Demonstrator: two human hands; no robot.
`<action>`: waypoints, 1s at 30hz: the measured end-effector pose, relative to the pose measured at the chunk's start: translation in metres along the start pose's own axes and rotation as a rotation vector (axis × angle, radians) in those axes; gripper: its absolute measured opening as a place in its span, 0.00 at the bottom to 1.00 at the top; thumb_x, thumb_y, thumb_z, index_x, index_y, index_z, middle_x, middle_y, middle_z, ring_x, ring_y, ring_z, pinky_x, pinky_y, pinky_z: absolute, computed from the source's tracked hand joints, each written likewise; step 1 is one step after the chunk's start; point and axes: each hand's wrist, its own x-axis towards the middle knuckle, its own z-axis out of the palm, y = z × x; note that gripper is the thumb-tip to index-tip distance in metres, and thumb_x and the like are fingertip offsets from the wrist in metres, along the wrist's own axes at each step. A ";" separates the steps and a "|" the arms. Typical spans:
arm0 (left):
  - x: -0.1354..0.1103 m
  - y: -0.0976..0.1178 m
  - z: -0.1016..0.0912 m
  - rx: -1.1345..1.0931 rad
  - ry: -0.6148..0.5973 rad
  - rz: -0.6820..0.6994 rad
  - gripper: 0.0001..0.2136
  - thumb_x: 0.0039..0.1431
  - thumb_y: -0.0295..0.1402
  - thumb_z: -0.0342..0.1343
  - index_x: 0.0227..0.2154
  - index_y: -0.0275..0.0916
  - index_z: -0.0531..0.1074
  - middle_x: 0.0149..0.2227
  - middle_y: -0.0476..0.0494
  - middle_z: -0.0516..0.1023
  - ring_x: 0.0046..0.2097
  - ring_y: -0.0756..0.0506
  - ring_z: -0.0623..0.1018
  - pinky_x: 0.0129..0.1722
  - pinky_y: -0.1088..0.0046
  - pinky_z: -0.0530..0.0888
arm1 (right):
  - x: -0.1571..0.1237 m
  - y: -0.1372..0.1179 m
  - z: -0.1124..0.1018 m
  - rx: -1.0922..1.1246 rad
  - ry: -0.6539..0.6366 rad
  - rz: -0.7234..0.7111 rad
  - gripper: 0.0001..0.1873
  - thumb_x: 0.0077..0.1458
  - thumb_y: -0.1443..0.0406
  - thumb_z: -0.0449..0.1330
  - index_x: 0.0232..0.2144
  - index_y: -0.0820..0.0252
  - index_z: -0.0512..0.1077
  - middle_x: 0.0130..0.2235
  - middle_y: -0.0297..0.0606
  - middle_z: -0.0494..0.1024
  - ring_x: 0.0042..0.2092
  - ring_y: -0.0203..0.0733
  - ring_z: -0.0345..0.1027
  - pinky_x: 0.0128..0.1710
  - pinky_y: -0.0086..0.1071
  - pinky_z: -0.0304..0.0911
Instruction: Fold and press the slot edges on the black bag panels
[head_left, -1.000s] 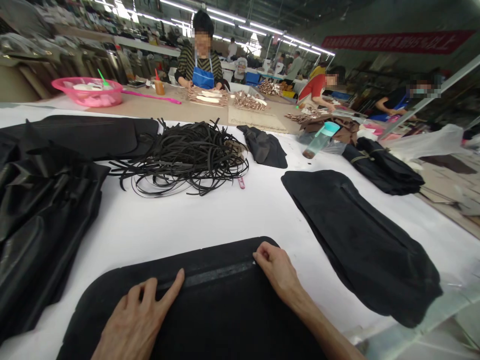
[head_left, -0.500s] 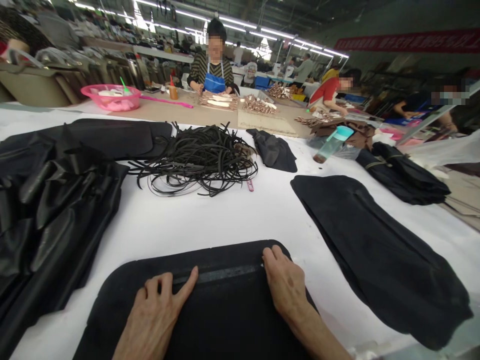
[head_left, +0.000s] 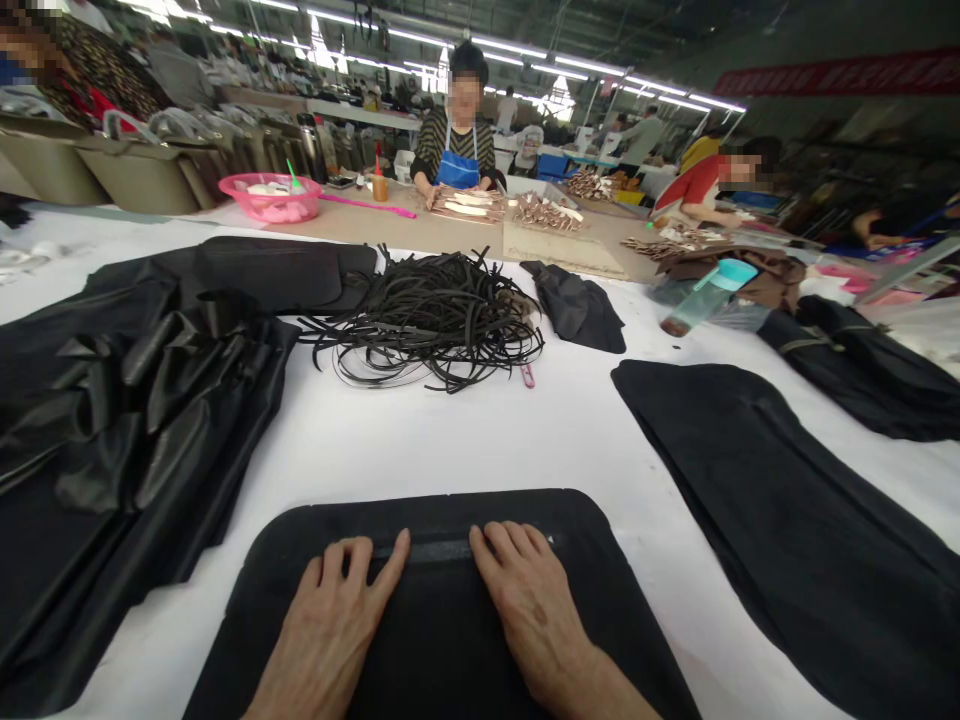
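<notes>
At left, a heap of black sheeting (head_left: 135, 420), glossy and deeply creased, sprawls over a smooth white tabletop (head_left: 420, 440). Behind it, toward the upper left, lie flat matte pieces (head_left: 270, 275) with rounded corners, and beyond them a round pink basin (head_left: 270, 208). At upper centre, thin black strips (head_left: 435, 315) curl in a loose tangle. Filling the lower centre is a panel (head_left: 442, 650): flat, matte black, round-cornered, with a faintly shiny straight band (head_left: 444, 551) across it near its far edge. To the right, a long black stack (head_left: 780, 500) with a rounded end slants toward the lower right corner; above it, a see-through bottle (head_left: 703, 300) with a turquoise lid lies slantwise.

The left hand (head_left: 330, 610) rests palm down on the panel, half spread, its thumb stretched out to the band. The right hand (head_left: 529, 595) is palm down too, fingers close together and slightly bent, tips at the band. Neither grasps anything.
</notes>
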 end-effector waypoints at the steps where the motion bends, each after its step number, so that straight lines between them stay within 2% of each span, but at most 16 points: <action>1: -0.002 -0.003 0.002 -0.030 0.008 -0.007 0.30 0.52 0.16 0.45 0.58 0.46 0.57 0.40 0.37 0.71 0.40 0.39 0.72 0.39 0.61 0.72 | 0.000 0.001 -0.001 -0.007 0.007 -0.003 0.23 0.50 0.74 0.58 0.50 0.63 0.65 0.43 0.39 0.71 0.42 0.45 0.62 0.46 0.39 0.58; 5: -0.009 -0.014 0.005 -0.130 0.025 -0.049 0.28 0.49 0.12 0.44 0.52 0.39 0.66 0.47 0.39 0.72 0.47 0.40 0.71 0.47 0.64 0.70 | 0.003 -0.005 -0.003 -0.070 0.025 0.002 0.23 0.48 0.76 0.58 0.49 0.62 0.67 0.41 0.40 0.72 0.42 0.47 0.63 0.48 0.42 0.58; 9: -0.002 -0.012 -0.004 -0.159 0.030 -0.129 0.23 0.49 0.14 0.44 0.46 0.34 0.71 0.51 0.37 0.70 0.52 0.36 0.68 0.52 0.59 0.67 | 0.008 -0.021 -0.005 -0.192 -0.026 0.028 0.31 0.48 0.74 0.57 0.55 0.55 0.61 0.40 0.43 0.71 0.42 0.51 0.65 0.48 0.47 0.59; 11: 0.007 -0.004 -0.009 -0.229 0.024 -0.075 0.25 0.48 0.13 0.43 0.49 0.34 0.69 0.52 0.38 0.70 0.53 0.37 0.68 0.53 0.59 0.67 | 0.010 -0.028 -0.005 -0.249 -0.056 0.028 0.33 0.48 0.73 0.57 0.57 0.52 0.59 0.41 0.44 0.71 0.42 0.53 0.65 0.47 0.49 0.60; 15: 0.025 0.016 -0.013 -0.378 -0.019 0.150 0.29 0.48 0.13 0.42 0.55 0.35 0.61 0.52 0.40 0.70 0.52 0.41 0.69 0.52 0.63 0.69 | 0.010 -0.030 -0.001 -0.301 -0.040 0.020 0.32 0.48 0.72 0.57 0.57 0.53 0.60 0.44 0.45 0.71 0.44 0.56 0.65 0.46 0.50 0.61; 19: 0.028 0.026 -0.012 -0.298 0.018 0.170 0.26 0.49 0.16 0.43 0.53 0.30 0.62 0.49 0.37 0.71 0.48 0.40 0.70 0.50 0.62 0.71 | 0.002 -0.016 0.003 -0.203 0.036 -0.013 0.30 0.48 0.72 0.58 0.55 0.56 0.62 0.45 0.43 0.71 0.45 0.52 0.64 0.46 0.45 0.62; 25: 0.029 0.041 -0.018 -0.194 0.071 0.115 0.29 0.50 0.19 0.47 0.57 0.41 0.58 0.42 0.41 0.71 0.41 0.40 0.72 0.42 0.61 0.73 | -0.011 0.001 0.008 -0.062 0.155 0.028 0.23 0.48 0.74 0.57 0.49 0.58 0.67 0.46 0.39 0.73 0.45 0.47 0.64 0.47 0.41 0.60; 30: 0.040 0.056 -0.026 -0.127 0.041 0.057 0.28 0.55 0.26 0.50 0.58 0.52 0.55 0.39 0.41 0.71 0.37 0.38 0.72 0.37 0.57 0.72 | -0.015 0.008 0.010 -0.046 0.199 0.052 0.22 0.48 0.77 0.53 0.47 0.62 0.68 0.44 0.39 0.74 0.44 0.45 0.64 0.51 0.42 0.56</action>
